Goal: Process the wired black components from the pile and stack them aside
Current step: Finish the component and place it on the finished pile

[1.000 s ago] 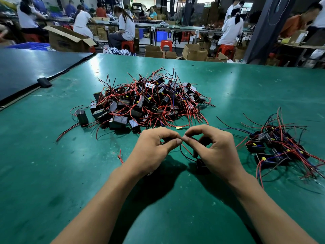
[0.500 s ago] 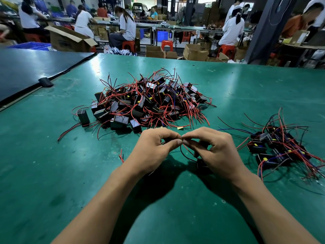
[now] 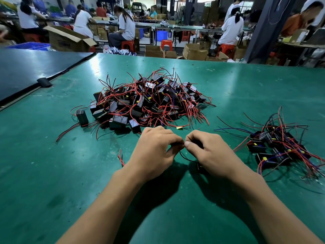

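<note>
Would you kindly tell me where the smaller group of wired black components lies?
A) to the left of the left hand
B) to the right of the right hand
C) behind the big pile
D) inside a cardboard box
B: the smaller group lies on the green table to the right of the right hand, which together with the left hand pinches a black wire.
</note>
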`<state>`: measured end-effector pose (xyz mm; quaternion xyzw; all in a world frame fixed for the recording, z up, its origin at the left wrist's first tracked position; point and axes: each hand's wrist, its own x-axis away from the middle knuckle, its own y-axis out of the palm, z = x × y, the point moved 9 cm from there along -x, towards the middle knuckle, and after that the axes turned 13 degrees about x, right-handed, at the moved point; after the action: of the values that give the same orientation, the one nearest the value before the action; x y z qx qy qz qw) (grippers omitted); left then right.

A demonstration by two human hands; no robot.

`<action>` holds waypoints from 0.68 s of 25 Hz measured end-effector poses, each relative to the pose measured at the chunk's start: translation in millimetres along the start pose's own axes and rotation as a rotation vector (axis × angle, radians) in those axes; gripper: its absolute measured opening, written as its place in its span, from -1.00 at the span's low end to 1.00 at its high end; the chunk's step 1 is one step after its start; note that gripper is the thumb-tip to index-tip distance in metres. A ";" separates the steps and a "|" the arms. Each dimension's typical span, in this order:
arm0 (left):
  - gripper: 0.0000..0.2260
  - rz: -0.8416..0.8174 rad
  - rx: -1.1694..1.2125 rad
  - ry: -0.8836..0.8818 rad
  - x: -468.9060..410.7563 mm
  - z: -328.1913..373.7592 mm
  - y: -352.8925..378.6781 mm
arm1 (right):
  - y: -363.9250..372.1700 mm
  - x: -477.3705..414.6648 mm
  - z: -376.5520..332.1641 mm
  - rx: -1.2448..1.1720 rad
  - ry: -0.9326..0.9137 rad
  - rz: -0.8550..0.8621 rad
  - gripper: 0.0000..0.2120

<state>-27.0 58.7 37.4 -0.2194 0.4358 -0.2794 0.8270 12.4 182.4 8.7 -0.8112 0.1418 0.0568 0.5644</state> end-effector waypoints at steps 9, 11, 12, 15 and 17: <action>-0.88 0.000 0.161 -0.078 0.9 -13.2 4.5 | -29.6 5.8 0.6 -0.154 -0.117 0.139 -0.90; -0.91 0.018 0.211 -0.106 0.9 -17.9 3.5 | -31.3 9.4 -12.7 -0.042 -0.243 0.220 -0.88; -0.92 0.026 0.227 -0.111 0.9 -18.8 2.8 | -32.3 11.4 -17.3 0.003 -0.285 0.256 -0.88; -0.92 0.026 0.256 -0.132 0.7 -21.9 1.5 | -35.1 16.2 -22.5 0.092 -0.323 0.325 -0.83; -0.92 0.021 0.266 -0.149 1.1 -24.2 1.0 | -36.9 17.9 -26.4 0.134 -0.348 0.346 -0.82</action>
<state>-46.6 55.9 23.4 -0.1231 0.3347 -0.3090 0.8817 38.6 166.8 46.8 -0.7137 0.1826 0.2816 0.6148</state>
